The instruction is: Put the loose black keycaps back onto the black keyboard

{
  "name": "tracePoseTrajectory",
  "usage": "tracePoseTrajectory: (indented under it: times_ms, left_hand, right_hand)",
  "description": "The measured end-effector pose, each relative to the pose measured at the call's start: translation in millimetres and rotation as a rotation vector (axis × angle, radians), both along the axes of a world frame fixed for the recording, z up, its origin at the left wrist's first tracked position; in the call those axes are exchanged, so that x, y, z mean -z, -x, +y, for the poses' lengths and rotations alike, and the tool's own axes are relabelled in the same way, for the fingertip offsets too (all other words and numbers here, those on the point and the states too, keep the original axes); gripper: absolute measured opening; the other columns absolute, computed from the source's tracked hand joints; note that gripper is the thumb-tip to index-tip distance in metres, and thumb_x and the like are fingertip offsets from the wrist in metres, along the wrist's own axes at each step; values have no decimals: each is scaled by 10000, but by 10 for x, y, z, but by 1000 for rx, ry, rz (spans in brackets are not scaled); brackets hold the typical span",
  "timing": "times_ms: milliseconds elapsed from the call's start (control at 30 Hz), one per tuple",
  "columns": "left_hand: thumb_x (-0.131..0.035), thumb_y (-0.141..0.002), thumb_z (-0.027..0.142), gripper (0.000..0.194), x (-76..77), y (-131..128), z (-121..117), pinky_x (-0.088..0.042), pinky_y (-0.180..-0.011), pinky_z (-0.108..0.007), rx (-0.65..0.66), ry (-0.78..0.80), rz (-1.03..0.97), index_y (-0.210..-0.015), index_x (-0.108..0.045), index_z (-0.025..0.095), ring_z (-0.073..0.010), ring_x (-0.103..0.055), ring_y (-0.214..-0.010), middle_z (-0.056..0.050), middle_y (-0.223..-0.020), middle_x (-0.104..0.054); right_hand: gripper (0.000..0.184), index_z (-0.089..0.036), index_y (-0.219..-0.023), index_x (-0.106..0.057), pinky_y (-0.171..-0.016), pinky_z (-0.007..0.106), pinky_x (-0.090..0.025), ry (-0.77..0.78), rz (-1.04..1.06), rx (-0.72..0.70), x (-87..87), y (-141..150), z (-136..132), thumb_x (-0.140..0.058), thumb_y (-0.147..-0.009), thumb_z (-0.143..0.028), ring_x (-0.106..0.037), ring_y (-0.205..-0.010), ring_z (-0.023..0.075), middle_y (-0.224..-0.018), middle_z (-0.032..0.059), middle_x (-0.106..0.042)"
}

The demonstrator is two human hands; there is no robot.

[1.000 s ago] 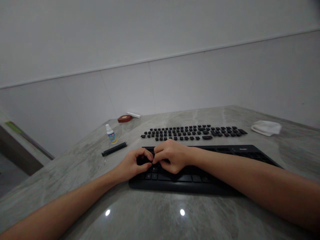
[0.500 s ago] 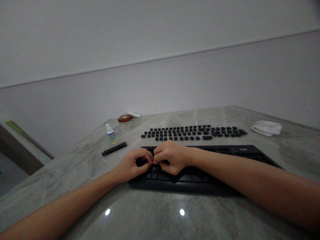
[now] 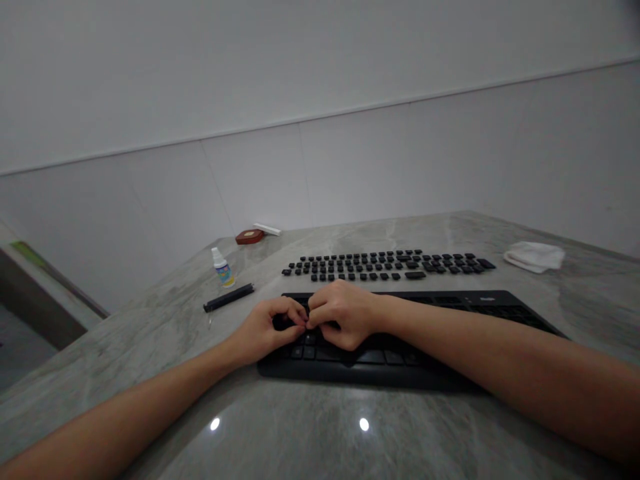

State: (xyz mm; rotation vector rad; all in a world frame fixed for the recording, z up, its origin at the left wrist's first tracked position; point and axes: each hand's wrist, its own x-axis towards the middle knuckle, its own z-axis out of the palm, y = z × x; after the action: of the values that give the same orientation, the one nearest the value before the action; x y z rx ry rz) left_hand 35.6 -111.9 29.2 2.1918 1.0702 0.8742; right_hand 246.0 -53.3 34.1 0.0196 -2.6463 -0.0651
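A black keyboard [image 3: 430,380] lies across the middle of the table, with keys fitted along its lower left part and open key slots toward the right. Over its left side, my left hand [image 3: 267,330] is closed in a pinch, thumb and fingertips together. My right hand [image 3: 343,313] is closed too, its bent fingers meeting the left fingertips. Whatever sits between the fingertips is too small and hidden to name. Behind the keyboard, loose black keycaps [image 3: 370,267] are laid out in rows on the table.
A small white spray bottle [image 3: 223,269] stands at the left, with a long black bar [image 3: 229,297] in front of it. Farther back are a brown case [image 3: 249,237] and a white strip [image 3: 268,229]. A folded white cloth [image 3: 535,257] lies at the right on the marbled table [image 3: 280,433].
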Motion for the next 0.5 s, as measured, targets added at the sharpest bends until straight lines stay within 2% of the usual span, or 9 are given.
tracePoseTrajectory:
  times_ms: [167,333,500]
  left_hand:
    - [-639,-811,187,104,5,27,3,-504,-792,-295,62,-117,24,-715,-657,152,-166,-642,-827,-55,-890,-683]
    - [-610,-847,172,147,-26,51,-9,-493,-774,-278,131,-232,91,-712,-662,147,-166,-626,-839,-71,-909,-660]
    - [-610,-854,210,178,-89,37,-15,-462,-713,-258,97,-269,191,-704,-690,156,-153,-589,-792,-55,-880,-618]
  right_hand:
    - [273,-165,-812,-697,-534,254,-376,36,-47,10,-4,0,-5,-492,-651,-83,-555,-618,146,-703,25,-632]
    - [224,-158,-746,-706,-560,245,-401,103,-85,45,-49,17,-45,-524,-643,-77,-562,-592,143,-671,34,-670]
    - [246,-176,-775,-750,-528,226,-387,196,-101,108,-88,29,-73,-553,-644,-106,-524,-497,126,-560,10,-649]
